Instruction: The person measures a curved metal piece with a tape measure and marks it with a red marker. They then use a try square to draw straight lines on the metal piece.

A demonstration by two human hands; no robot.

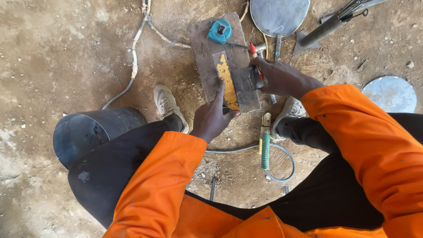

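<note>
left hand [213,118] presses down on a yellow-painted metal strip [227,79], index finger stretched along its left edge, grip flat and open, not closed around anything. the strip lies on a rusty steel plate [207,48] resting on the dirt floor [57,53]. right hand [277,77] is clamped on a small dark metal piece [246,79] held against the strip's right edge, with a red-tipped marker [254,53] in the same grip. teal tape measure [219,31] sits at the plate's far end. green-handled electrode holder [265,145] lies between the shoes with its cable. rolled sheet-metal cylinder [88,132] by the left leg; two round metal discs [280,15] further out.
</note>
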